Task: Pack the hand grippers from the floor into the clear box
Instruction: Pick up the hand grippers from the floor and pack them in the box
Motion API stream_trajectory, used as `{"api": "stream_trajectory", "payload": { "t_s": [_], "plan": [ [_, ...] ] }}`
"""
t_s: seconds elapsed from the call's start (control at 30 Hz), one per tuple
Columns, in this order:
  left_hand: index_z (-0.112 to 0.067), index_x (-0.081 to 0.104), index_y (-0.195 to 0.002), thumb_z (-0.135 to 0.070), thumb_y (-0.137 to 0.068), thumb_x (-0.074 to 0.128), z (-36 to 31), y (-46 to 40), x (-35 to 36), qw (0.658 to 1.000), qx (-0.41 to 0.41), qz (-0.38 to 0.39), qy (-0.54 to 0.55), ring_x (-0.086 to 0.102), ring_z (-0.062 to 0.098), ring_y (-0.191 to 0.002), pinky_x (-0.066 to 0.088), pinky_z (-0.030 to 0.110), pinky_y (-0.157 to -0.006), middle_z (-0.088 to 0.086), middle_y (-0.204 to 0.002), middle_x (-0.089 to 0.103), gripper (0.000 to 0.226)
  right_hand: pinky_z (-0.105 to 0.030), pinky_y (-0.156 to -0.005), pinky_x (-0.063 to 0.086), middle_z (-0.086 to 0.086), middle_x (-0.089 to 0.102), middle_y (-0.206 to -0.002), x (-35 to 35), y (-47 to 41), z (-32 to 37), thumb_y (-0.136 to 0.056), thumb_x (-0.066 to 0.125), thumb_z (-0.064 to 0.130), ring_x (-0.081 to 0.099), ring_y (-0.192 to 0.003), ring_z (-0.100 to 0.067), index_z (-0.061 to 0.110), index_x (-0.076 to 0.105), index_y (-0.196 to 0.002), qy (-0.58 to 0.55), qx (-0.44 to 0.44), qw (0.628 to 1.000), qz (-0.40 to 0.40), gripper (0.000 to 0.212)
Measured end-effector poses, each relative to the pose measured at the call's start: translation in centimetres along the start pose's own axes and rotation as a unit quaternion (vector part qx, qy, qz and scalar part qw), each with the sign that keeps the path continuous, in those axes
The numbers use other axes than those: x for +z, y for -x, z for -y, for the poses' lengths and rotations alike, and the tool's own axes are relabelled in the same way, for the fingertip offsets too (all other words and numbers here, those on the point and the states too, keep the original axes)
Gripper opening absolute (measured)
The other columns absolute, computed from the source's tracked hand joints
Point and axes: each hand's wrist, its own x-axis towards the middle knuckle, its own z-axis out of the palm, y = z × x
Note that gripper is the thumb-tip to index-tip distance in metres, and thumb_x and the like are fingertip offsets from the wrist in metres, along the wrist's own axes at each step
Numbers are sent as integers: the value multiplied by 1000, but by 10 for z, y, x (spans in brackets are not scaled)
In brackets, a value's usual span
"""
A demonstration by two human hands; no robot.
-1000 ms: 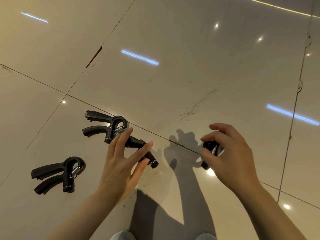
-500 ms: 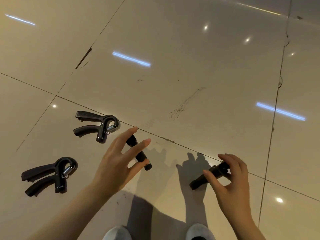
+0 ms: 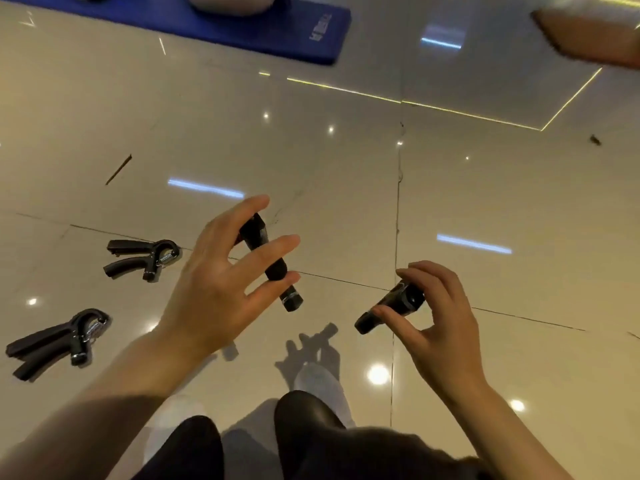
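Note:
Several black hand grippers are in the head view. My left hand (image 3: 214, 289) holds one hand gripper (image 3: 273, 265) above the floor, its handle slanting down to the right between my thumb side and spread fingers. My right hand (image 3: 440, 323) pinches a second hand gripper (image 3: 391, 306) between thumb and curled fingers, also off the floor. Two more lie on the tiles at the left, one further away (image 3: 142, 258) and one nearer (image 3: 55, 344). The clear box is out of view.
A blue mat (image 3: 242, 26) lies on the glossy tiled floor (image 3: 346, 168) at the top of the view. A brown object (image 3: 588, 32) shows at the top right corner. My dark-clad legs (image 3: 311, 427) fill the bottom middle.
Both hands have risen off the floor, each with a hand gripper in it. The view has tilted up, bringing the blue mat and brown object into sight.

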Motion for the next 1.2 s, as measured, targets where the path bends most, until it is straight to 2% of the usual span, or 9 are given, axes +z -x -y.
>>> {"api": "stream_trajectory", "payload": {
  "t_s": [0.1, 0.2, 0.27, 0.4, 0.53, 0.7, 0.83, 0.93, 1.2],
  "plan": [
    [-22, 54, -116, -42, -90, 52, -67, -33, -22, 998, 58, 37, 13, 51, 33, -114, 52, 47, -88, 17, -134, 44, 33, -37, -83, 50, 4, 53, -120, -76, 38, -1, -77, 56, 59, 44, -106, -1, 29, 53, -116, 28, -19, 999, -28, 49],
    [-19, 60, -113, -43, -88, 51, -143, -60, -33, 995, 94, 44, -1, 52, 32, -111, 50, 38, -87, 16, -133, 45, 36, -38, -85, 50, 5, 54, -118, -149, 77, -5, -74, 61, 58, 47, -105, -3, 24, 60, -111, 3, 10, 997, -76, 50],
    [-15, 64, -111, -43, -86, 51, -194, -70, -33, 995, 99, 31, 3, 51, 31, -112, 44, 31, -87, 16, -133, 45, 40, -32, -87, 47, 7, 53, -117, -196, 101, -11, -73, 67, 51, 50, -105, -7, 23, 62, -109, -18, 29, 994, -106, 47],
    [-18, 65, -111, -45, -85, 52, -299, -81, -15, 994, 105, 10, 40, 47, 31, -117, 44, 37, -93, 14, -134, 44, 40, -10, -80, 40, 9, 50, -115, -285, 146, -37, -72, 74, 50, 51, -101, -2, 26, 61, -107, -41, 46, 985, -159, 45],
    [-22, 65, -111, -48, -84, 50, -411, -81, 21, 990, 120, 21, 74, 47, 29, -118, 45, 37, -91, 10, -135, 43, 41, -5, -80, 39, 11, 50, -114, -367, 195, -79, -70, 66, 54, 51, -102, 0, 29, 59, -106, -51, 61, 978, -192, 44],
    [-23, 67, -106, -46, -82, 57, -546, -67, 80, 991, 108, 33, 72, 52, 31, -106, 40, 32, -81, 10, -129, 48, 35, -13, -79, 42, 10, 52, -112, -460, 261, -154, -69, 72, 48, 53, -100, -3, 28, 61, -103, -43, 101, 974, -197, 41],
    [-24, 66, -107, -38, -82, 66, -636, -52, 135, 990, 70, 53, 108, 52, 30, -106, 38, 32, -80, 7, -130, 47, 29, -12, -77, 42, 12, 54, -109, -526, 314, -209, -70, 74, 50, 53, -98, 0, 36, 59, -99, -67, 140, 963, -222, 36],
    [-24, 67, -109, -34, -81, 69, -690, -41, 171, 986, 43, 73, 143, 49, 27, -112, 38, 30, -83, 5, -133, 44, 30, -18, -80, 42, 10, 55, -109, -569, 349, -247, -72, 74, 35, 53, -99, 0, 36, 60, -97, -76, 182, 952, -235, 29],
    [-27, 66, -108, -49, -80, 55, -793, -10, 251, 978, 18, 131, 160, 48, 23, -114, 37, 28, -86, 3, -133, 45, 37, -27, -84, 48, 15, 54, -106, -656, 416, -350, -74, 76, 30, 57, -99, -9, 27, 62, -102, -93, 278, 920, -261, 32]
  ]
}}
